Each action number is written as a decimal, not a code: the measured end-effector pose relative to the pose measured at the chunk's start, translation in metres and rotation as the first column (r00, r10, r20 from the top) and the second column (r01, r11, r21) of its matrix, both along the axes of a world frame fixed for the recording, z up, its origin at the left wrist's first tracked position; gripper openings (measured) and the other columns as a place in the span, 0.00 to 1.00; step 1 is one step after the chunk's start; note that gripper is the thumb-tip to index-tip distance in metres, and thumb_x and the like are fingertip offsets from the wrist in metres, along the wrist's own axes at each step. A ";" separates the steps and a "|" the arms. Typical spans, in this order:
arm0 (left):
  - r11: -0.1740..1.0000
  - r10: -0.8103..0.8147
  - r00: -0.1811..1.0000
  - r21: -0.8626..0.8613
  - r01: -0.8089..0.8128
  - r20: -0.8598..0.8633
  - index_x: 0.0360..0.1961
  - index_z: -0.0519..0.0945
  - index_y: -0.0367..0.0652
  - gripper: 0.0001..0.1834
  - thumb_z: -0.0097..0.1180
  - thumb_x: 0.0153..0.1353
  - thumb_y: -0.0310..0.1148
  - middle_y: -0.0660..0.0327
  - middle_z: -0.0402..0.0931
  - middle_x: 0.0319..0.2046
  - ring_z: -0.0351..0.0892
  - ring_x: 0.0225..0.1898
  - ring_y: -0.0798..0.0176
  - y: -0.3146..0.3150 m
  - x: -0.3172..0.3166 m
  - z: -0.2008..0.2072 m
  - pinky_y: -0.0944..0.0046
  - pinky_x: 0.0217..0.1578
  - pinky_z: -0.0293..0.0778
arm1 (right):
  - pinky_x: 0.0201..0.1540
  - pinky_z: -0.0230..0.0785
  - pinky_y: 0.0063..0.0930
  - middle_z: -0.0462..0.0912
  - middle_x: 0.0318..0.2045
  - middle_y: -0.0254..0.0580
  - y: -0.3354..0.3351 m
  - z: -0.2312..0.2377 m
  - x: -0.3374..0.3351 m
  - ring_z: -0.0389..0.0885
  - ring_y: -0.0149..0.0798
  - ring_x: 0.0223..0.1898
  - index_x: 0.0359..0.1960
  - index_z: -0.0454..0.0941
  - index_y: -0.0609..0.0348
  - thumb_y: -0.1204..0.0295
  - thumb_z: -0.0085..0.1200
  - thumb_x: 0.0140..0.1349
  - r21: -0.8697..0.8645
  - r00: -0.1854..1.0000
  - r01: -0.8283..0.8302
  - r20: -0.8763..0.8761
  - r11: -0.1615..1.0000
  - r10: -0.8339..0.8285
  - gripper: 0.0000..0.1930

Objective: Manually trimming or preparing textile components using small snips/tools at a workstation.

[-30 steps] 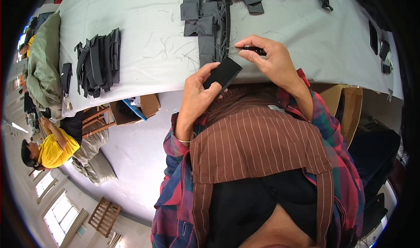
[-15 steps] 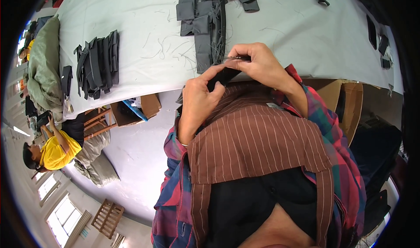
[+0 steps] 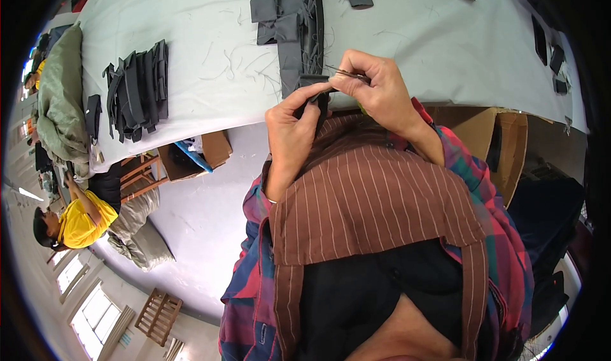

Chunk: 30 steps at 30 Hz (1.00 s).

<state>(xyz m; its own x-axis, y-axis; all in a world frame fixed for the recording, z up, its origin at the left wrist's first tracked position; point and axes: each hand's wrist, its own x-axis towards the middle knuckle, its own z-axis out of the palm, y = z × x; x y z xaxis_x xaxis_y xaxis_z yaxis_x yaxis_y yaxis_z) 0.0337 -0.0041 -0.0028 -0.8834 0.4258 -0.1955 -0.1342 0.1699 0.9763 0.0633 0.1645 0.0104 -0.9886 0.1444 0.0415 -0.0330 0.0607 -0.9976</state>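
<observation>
Head view — the left hand (image 3: 291, 127) pinches a dark fabric piece (image 3: 323, 111) between thumb and fingers — the right hand (image 3: 377, 89) pinches a slim dark tool (image 3: 363, 78).

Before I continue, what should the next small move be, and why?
Perhaps ease the slim dark metal tool in the right hand toward the small black fabric piece: the left hand pinches that piece, and the tool's tip appears just beyond it.
</observation>
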 end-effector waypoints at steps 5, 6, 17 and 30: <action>0.983 0.144 0.989 0.119 -0.142 -0.015 0.36 0.83 0.35 0.14 0.46 0.56 0.15 0.62 0.80 0.26 0.76 0.27 0.75 0.002 -0.001 -0.004 0.75 0.29 0.71 | 0.26 0.51 0.16 0.65 0.20 0.24 0.002 0.007 0.013 0.59 0.18 0.24 0.25 0.69 0.60 0.74 0.56 0.60 -0.376 0.967 -0.038 0.221 0.926 0.129 0.09; 0.962 0.210 0.974 0.163 -0.221 0.082 0.34 0.83 0.34 0.14 0.45 0.55 0.14 0.62 0.80 0.25 0.76 0.27 0.74 -0.003 -0.002 -0.006 0.75 0.29 0.71 | 0.26 0.51 0.16 0.65 0.20 0.24 0.005 0.014 0.016 0.59 0.18 0.24 0.25 0.69 0.60 0.74 0.56 0.60 -0.383 0.965 -0.049 0.219 0.922 0.142 0.09; 0.902 0.286 0.956 0.316 -0.293 0.068 0.29 0.83 0.33 0.12 0.47 0.52 0.11 0.63 0.80 0.27 0.73 0.30 0.75 -0.012 -0.010 -0.012 0.77 0.34 0.67 | 0.39 0.66 0.20 0.75 0.27 0.34 0.002 0.014 0.020 0.72 0.26 0.31 0.43 0.76 0.60 0.73 0.58 0.57 0.271 0.997 -0.073 0.005 0.960 0.075 0.13; 0.909 0.294 0.953 0.287 -0.304 0.078 0.29 0.82 0.32 0.16 0.43 0.47 0.10 0.61 0.80 0.28 0.74 0.29 0.74 -0.015 -0.006 -0.006 0.76 0.33 0.69 | 0.28 0.64 0.33 0.80 0.22 0.39 -0.004 0.021 0.017 0.77 0.44 0.23 0.29 0.79 0.55 0.68 0.61 0.51 0.548 0.985 -0.008 -0.138 0.836 0.099 0.07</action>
<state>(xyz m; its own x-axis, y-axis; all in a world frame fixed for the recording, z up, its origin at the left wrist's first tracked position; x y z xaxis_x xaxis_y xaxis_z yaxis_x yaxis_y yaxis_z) 0.0273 -0.0190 -0.0091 -0.9737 0.1851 -0.1331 -0.1659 -0.1749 0.9705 0.0798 0.1607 0.0311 -0.9684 0.0004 0.2495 -0.2021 0.5852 -0.7853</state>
